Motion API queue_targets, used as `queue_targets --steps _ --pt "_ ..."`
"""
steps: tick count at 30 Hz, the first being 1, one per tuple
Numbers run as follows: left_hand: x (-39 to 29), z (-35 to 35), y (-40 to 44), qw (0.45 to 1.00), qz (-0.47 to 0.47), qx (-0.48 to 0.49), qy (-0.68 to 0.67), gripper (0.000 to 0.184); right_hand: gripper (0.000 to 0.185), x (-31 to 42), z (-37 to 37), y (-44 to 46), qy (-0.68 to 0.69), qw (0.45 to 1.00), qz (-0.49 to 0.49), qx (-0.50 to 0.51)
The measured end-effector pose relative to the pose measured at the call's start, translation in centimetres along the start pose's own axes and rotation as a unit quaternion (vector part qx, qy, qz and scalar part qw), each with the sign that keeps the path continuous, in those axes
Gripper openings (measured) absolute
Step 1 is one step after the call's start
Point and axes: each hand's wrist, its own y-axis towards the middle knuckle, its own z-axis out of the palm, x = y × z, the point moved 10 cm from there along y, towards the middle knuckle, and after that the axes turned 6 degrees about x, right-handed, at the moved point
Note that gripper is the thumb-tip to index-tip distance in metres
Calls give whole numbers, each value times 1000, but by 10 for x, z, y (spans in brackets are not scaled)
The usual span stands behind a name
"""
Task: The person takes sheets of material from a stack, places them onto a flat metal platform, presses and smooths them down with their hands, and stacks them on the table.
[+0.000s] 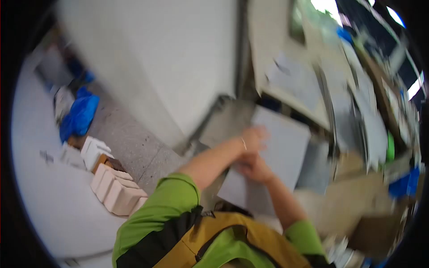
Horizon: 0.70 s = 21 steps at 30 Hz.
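Over a pale grey flat sheet or board (pixel 286 156), both of my hands come close together, one overlapping the other in view. My left hand (pixel 254 139), with a thin bracelet at the wrist, is the farther one; its fingers are smeared by motion. Just below it, my right hand (pixel 252 167) appears bent inward, with its fingers partly hidden. Nothing held in either hand can be made out. Whether the hands touch the sheet is unclear.
A large white panel (pixel 178 53) rises ahead. Stacked flat sheets (pixel 348 111) lean at the right, near cardboard (pixel 377 232). Pale foam-like blocks (pixel 118 190) and a blue plastic bag (pixel 82 114) lie at the left, beside the grey floor (pixel 134 129).
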Motion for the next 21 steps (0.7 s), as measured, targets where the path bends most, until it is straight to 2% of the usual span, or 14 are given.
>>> queue_targets --steps 1,2,3,4,5,6,8,9,11,16,17,19,20,21 --pt "1 6 -3 986 -48 77 142 62 39 15 -18 1 122 989 -39 -79" --pt "7 8 -3 979 -114 100 135 66 31 4 -38 -19 71 990 49 -112" --pt "2 11 -7 978 -49 93 182 62 26 -28 -52 -38 25 968 196 -157" --pt "10 15 -3 978 -81 109 159 59 26 -36 -80 -49 -122 941 289 -131" --pt "10 10 -7 979 -45 36 197 57 45 -36 -112 -72 -307 887 183 -293" --pt "10 7 -7 979 -49 54 191 59 51 -43 -128 -94 -401 807 290 -321" --pt "-6 1 10 980 -45 72 182 63 58 -75 -141 -123 -390 787 375 -296" --pt "-2 2 14 977 -82 72 181 64 58 -72 -138 -126 -390 782 385 -298" --pt "0 -3 24 967 -166 67 180 67 61 -72 -137 -118 -371 790 440 -212" --pt "-6 3 20 958 -62 -33 279 68 67 -86 -151 -115 -354 759 542 -66" --pt "-3 4 23 961 -83 19 262 68 67 -98 -149 -117 -356 758 543 -64" --pt "1 3 26 958 -123 123 227 69 66 -108 -146 -112 -369 802 433 -184" --pt "-6 -3 30 959 -123 122 224 69 66 -108 -146 -114 -372 815 373 -241" --pt "-9 -6 35 953 -156 140 218 69 66 -105 -150 -112 -375 815 372 -238"
